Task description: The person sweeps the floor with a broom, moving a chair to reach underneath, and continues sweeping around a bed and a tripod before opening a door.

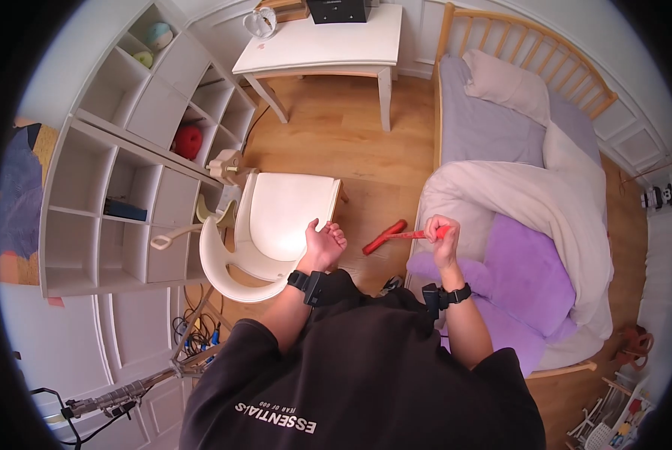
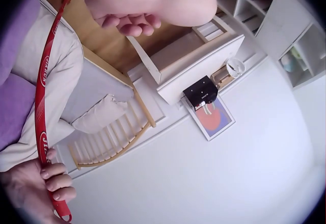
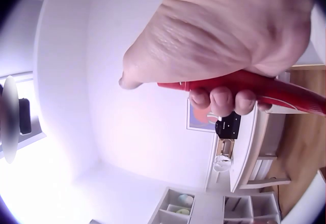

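Note:
In the head view, my right hand [image 1: 442, 231] grips the upper end of a red T-shaped long-handled tool [image 1: 409, 235]. Its thick red crosspiece [image 1: 385, 237] is low by the floor, between the chair and the bed. White lettering runs along the handle in the left wrist view, where it slants down past the bed. Seen from the right wrist, the fingers curl round the red handle [image 3: 288, 94], with the thumb stretched along it. My left hand [image 1: 325, 245] is in the air over the chair's front edge, palm up, fingers loosely bent, holding nothing.
A white chair [image 1: 287, 214] stands directly left of me. On the right is a bed with a purple blanket [image 1: 527, 270] and a beige quilt [image 1: 471, 184]. White shelves [image 1: 73, 172] line the left wall. A white desk [image 1: 325, 45] stands ahead, beyond the wooden floor [image 1: 351, 135].

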`<state>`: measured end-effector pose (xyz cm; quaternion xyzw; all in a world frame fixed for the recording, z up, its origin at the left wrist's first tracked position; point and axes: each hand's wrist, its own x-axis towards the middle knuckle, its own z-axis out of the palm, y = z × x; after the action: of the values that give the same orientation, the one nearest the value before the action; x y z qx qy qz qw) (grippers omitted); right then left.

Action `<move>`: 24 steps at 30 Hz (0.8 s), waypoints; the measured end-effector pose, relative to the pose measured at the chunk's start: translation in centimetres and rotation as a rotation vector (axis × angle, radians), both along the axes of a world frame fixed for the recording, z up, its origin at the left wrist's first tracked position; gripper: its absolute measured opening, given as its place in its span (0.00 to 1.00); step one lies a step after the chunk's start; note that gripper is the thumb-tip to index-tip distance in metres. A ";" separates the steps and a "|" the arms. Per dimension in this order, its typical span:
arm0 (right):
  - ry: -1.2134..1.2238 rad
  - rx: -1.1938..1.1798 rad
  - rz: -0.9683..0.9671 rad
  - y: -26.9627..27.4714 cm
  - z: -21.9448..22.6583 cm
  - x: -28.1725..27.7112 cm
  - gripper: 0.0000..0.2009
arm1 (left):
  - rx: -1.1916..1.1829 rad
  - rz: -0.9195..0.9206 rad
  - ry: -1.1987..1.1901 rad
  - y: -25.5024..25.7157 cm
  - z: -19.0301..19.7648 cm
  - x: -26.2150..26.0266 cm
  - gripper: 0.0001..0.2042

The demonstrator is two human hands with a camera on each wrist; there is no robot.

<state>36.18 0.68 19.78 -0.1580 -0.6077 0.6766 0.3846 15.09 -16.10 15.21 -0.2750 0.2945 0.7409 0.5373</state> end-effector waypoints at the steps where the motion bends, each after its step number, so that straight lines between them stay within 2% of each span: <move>1: 0.033 -0.011 -0.032 0.4 -0.1 -0.6 0.32 | 0.003 -0.004 -0.004 -0.2 -0.1 -0.1 0.14; 4: 0.024 0.001 -0.054 2.3 -0.1 -3.2 0.32 | 0.014 0.037 -0.009 -1.1 -0.5 -1.1 0.12; 8: 0.069 -0.030 0.018 5.3 0.6 -7.7 0.30 | 0.002 0.142 -0.007 -3.4 -1.4 -3.9 0.12; 14: 0.051 0.017 0.051 7.8 3.7 -15.8 0.20 | -0.073 0.354 -0.026 -7.5 -4.4 -9.5 0.12; 20: 0.135 0.016 0.121 10.0 6.9 -22.3 0.18 | -0.045 0.401 -0.055 -7.0 -4.2 -14.0 0.11; 22: -0.016 0.108 0.082 10.9 7.4 -23.5 0.18 | -0.037 0.393 -0.063 -6.7 -4.5 -14.5 0.11; 24: -0.088 0.124 0.125 12.9 6.2 -24.0 0.17 | -0.032 0.380 -0.069 -6.1 -5.2 -15.3 0.10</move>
<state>12.20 13.59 26.01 -0.1253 -0.6735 0.6526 0.3238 -0.19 -22.15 10.00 -0.3592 0.2304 0.8144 0.3934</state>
